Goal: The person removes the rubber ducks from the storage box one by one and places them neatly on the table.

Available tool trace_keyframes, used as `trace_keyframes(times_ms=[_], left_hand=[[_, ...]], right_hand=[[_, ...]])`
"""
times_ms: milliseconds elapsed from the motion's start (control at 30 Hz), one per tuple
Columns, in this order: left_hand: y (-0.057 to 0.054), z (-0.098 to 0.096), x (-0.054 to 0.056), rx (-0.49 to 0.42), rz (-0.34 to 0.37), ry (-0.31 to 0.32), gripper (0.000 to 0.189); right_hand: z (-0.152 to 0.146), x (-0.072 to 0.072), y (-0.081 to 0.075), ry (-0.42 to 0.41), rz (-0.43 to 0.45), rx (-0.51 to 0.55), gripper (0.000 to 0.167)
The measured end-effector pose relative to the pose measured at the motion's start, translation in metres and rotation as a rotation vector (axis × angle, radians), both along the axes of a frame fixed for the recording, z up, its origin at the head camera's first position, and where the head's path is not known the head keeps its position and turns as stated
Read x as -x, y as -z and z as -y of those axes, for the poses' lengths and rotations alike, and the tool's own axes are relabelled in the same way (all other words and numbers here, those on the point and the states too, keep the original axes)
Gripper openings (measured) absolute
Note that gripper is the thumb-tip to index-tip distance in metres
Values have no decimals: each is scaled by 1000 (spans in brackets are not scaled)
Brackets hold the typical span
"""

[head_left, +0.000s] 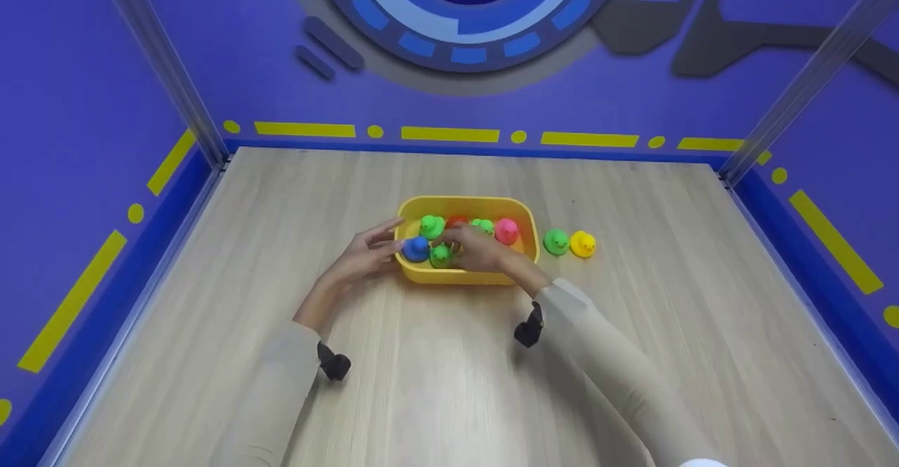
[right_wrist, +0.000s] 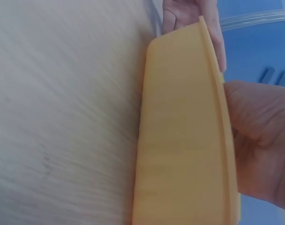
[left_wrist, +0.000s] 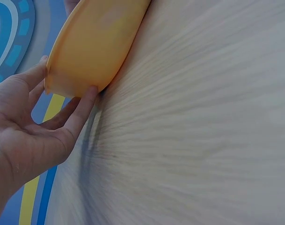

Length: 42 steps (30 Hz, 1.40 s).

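A yellow plastic bin [head_left: 463, 277] stands on the table and contains several small toy ducks. At its left end my left hand [head_left: 358, 260] touches the wall with extended fingers, the thumb near the rim in the left wrist view. My right hand [head_left: 481, 248] reaches down inside the bin, fingertips beside a green duck [head_left: 440, 256]; whether they pinch anything is hidden, and the bin wall blocks them in the right wrist view. Around it lie a blue duck [head_left: 416, 248], another green duck [head_left: 431, 226], a pink duck [head_left: 506, 231] and a partly covered red duck [head_left: 457, 221].
Right of the bin, a green duck [head_left: 557, 241] and a yellow duck [head_left: 583, 244] stand on the wooden table [head_left: 435, 383]. Blue-purple panels [head_left: 232, 53] with yellow dashes enclose the table at the back and both sides, with metal posts at the corners.
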State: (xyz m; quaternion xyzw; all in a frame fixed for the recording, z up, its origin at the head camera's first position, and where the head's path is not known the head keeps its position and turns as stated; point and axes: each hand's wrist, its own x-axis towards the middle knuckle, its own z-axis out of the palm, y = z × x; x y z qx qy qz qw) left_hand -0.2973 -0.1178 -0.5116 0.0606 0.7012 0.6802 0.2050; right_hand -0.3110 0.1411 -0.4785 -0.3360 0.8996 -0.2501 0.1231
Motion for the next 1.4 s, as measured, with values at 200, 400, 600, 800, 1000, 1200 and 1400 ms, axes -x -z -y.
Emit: trace_keyframes(times_ms=[200,400,600,800,1000,1200,1400], left_hand=[[-2,-4,0,12,19,-15,60],[-2,-7,-1,43,-4,-14,59],[-3,-9,-2,57,7,-9,59],[-4,-9,-2,56,12,-16,59],[-3,-8,0,82,-5,-15,60],[-2,-7,-2,63,13,-29,59],[-2,-5,0,77,17,-43,59]], right_hand=[[-1,2,1,1,6,16,31],[-3,3,2,19,17,23,29],[-7,2,5,29,20,32,33],[-14,-1,3,44,1,68,37],[-23,-5,0,94,-28,150,39],[-34,-12,2,182,-42,229,41],[-46,-17,0,177,-125,303,37]])
